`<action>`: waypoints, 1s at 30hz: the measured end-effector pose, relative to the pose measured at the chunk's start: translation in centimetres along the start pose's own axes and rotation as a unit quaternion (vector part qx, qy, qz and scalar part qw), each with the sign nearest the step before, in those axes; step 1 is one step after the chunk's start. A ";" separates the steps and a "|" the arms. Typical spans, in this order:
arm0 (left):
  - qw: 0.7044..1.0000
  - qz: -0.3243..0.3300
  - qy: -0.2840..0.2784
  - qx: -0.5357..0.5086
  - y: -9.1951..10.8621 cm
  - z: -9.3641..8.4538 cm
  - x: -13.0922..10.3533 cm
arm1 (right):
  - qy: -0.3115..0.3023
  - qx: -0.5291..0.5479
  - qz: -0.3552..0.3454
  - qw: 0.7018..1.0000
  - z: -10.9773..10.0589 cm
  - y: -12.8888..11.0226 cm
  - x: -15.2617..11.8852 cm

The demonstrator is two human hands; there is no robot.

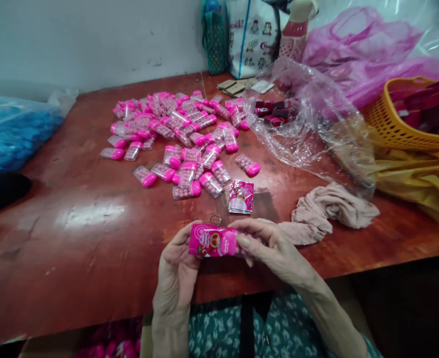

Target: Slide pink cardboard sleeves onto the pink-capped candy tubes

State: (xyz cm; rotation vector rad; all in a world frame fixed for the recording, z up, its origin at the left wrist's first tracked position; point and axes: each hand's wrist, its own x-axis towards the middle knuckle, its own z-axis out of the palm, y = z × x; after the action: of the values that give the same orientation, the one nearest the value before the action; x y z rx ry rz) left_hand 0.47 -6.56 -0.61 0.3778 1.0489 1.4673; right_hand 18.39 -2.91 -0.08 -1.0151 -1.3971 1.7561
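My left hand (180,261) and my right hand (279,243) hold a small candy container between them, just over the table's front edge. A shiny pink printed label sleeve (210,241) covers its left part, and pink candy balls show at its right end between my right fingers. My left fingers close on the left end of the sleeve; my right thumb and fingers pinch the other end. Right beyond my hands lies a small stack of flat pink label sleeves (241,197). Farther back is a heap of clear candy containers (178,119) with pink caps, filled with pink balls.
Crumpled clear plastic (305,144) and a beige cloth (327,214) lie to the right, near a yellow basket (398,119). A bag of blue things (10,129) rests at left. Printed bag (251,40) and bottle (296,32) stand behind. Pink-capped items (111,343) sit below the edge.
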 end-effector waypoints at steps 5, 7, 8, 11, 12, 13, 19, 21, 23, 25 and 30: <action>1.000 -0.003 0.015 -0.012 -1.1 2.4 -0.7 | 0.087 -0.041 -0.037 0.995 1.6 -0.1 -0.2; 1.000 -0.006 0.029 -0.003 -1.4 3.2 -0.8 | 0.119 -0.067 -0.058 0.989 2.1 -0.2 -0.2; 0.999 -0.006 0.036 0.001 -1.5 3.5 -0.8 | 0.129 -0.072 -0.067 0.987 2.3 -0.4 -0.2; 0.999 0.008 0.051 0.004 -1.3 4.0 -0.6 | 0.136 -0.065 -0.068 0.986 2.8 -0.8 -0.3; 0.998 0.016 0.054 0.002 -1.3 4.1 -0.5 | 0.126 -0.060 -0.061 0.988 2.9 -0.9 -0.3; 0.998 0.023 0.055 0.002 -1.2 4.1 -0.4 | 0.113 -0.054 -0.053 0.991 3.0 -0.9 -0.4; 1.000 0.010 0.028 -0.004 -1.5 4.4 -0.4 | 0.100 -0.033 -0.045 0.993 4.0 -0.3 -0.9; 1.000 -0.002 0.017 -0.002 -1.7 4.6 -0.7 | 0.110 -0.018 -0.042 0.993 4.4 0.0 -1.0; 1.000 -0.010 0.011 0.004 -1.8 4.8 -0.9 | 0.109 0.015 -0.032 0.993 4.7 0.3 -1.1; 1.000 -0.009 0.019 0.005 -1.8 4.9 -1.2 | 0.108 0.044 -0.027 0.993 4.9 0.4 -1.1; 0.997 0.029 0.065 -0.012 -1.1 4.9 -1.1 | 0.118 0.009 -0.067 0.991 5.1 0.2 -1.2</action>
State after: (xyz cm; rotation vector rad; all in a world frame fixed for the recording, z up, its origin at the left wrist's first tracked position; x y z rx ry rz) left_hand 5.06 -5.90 1.54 0.3000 1.1309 1.5713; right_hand 14.48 -6.30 0.55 -1.0560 -1.2673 1.4967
